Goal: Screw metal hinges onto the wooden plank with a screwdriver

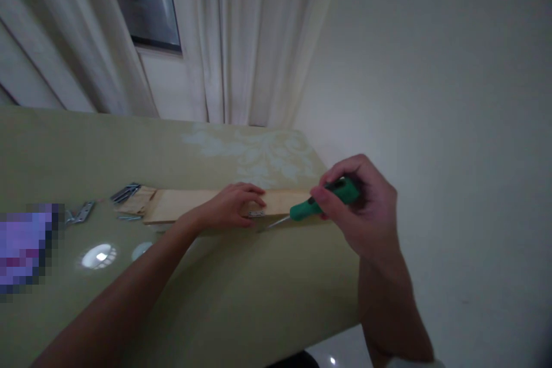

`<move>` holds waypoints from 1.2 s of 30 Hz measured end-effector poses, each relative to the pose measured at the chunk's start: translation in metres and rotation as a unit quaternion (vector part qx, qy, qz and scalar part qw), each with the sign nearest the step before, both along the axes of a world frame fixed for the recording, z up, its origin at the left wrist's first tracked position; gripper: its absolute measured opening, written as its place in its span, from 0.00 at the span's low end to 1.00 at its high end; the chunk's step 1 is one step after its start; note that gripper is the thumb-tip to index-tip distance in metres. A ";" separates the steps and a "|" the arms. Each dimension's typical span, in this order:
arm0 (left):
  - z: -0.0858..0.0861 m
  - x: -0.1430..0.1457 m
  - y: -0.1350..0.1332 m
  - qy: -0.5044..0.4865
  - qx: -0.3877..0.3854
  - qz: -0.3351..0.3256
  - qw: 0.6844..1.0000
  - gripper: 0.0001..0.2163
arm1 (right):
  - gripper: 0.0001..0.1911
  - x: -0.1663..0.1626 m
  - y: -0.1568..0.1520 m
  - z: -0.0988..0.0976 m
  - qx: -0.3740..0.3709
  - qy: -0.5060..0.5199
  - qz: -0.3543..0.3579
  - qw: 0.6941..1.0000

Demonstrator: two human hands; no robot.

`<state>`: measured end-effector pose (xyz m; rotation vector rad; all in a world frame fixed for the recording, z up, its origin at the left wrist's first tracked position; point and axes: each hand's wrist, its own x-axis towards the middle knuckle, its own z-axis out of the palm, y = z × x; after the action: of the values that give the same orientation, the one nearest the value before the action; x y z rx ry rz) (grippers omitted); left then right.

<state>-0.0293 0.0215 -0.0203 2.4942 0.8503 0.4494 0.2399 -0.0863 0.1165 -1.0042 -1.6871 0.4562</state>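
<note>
Green-handled screwdriver (307,207), gripped in the closed right hand (364,210), has its tip at a small metal hinge (256,214) on the near edge of the pale wooden board (181,205); the open left hand (233,205) presses flat on it.

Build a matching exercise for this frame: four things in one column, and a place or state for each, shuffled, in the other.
1. left hand
2. right hand
3. metal brackets
4. wooden board

a. lies flat on the table
b. grips the green screwdriver
c. lie loose towards the table's left side
d. presses down on the wooden board

Pairs: 1-d, 2-b, 3-c, 4-a
</note>
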 end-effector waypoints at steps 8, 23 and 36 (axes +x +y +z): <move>-0.006 -0.005 -0.001 0.129 0.054 0.058 0.988 0.43 | 0.06 0.055 0.000 -0.110 -0.116 0.036 -0.051 0.991; -0.019 -0.009 -0.010 0.096 0.137 0.077 0.983 0.34 | 0.16 0.048 0.048 -0.164 -0.118 0.157 -0.105 0.975; -0.014 -0.019 -0.005 -0.007 0.061 0.025 0.998 0.15 | 0.17 0.061 0.033 -0.170 -0.154 0.202 -0.147 0.956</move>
<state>-0.0479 0.0169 -0.0339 2.5823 0.9072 0.5494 0.3004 -0.0534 -0.0531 -1.2678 -1.0979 0.6883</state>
